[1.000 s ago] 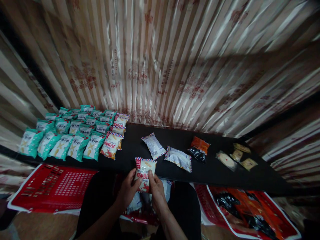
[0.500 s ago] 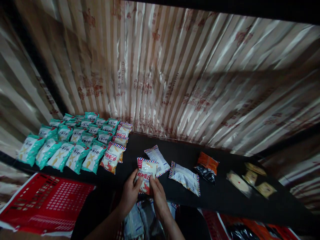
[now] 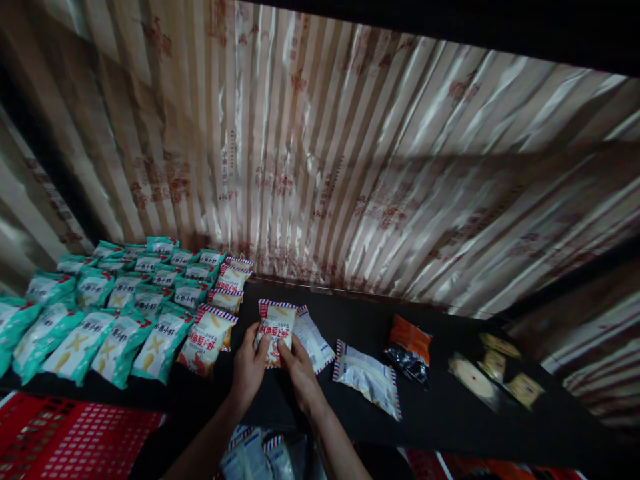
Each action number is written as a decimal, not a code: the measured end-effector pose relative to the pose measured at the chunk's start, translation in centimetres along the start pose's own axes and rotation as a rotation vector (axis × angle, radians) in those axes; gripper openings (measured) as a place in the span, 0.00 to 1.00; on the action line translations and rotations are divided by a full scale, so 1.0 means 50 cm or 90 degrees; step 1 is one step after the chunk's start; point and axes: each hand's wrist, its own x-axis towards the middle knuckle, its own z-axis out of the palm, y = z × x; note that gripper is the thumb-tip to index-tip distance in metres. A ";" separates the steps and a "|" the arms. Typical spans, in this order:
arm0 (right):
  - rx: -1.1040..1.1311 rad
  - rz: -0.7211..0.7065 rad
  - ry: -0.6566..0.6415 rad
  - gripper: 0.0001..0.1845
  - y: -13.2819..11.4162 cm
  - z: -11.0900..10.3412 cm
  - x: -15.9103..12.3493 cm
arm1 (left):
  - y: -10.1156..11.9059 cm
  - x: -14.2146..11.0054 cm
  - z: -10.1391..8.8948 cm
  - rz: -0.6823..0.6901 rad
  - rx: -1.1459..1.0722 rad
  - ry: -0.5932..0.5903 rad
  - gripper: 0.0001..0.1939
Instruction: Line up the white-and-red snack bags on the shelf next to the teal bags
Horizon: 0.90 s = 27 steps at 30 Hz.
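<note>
A red-and-white snack bag with a striped top edge is held upright, its printed front facing me. My left hand grips its left side, and my right hand grips its right side, thumb on the front. Just behind it a similar bag lies back side up on the black shelf. Another such bag lies to the right. Left of my hands stands a column of matching bags, beside rows of green-and-white snack bags.
An orange-and-black bag and several small clear packets lie farther right. Below the shelf are a red basket at left and more striped-edge bags under my arms. A striped foil curtain hangs behind.
Both hands have carried the snack bag forward and slightly left, over the shelf and closer to the standing column. The view has shifted a little.
</note>
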 end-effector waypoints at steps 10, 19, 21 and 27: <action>-0.048 -0.005 0.142 0.31 0.024 -0.060 0.034 | 0.005 0.034 0.058 0.089 0.038 -0.091 0.23; -0.113 -0.014 0.146 0.30 0.049 -0.030 0.074 | -0.017 0.096 0.050 0.058 0.063 -0.096 0.24; -0.149 -0.014 0.154 0.30 0.053 -0.022 0.089 | -0.016 0.111 0.044 0.046 0.079 -0.093 0.24; -0.249 -0.021 0.169 0.28 0.048 0.003 0.137 | -0.041 0.135 0.047 0.083 0.171 -0.012 0.23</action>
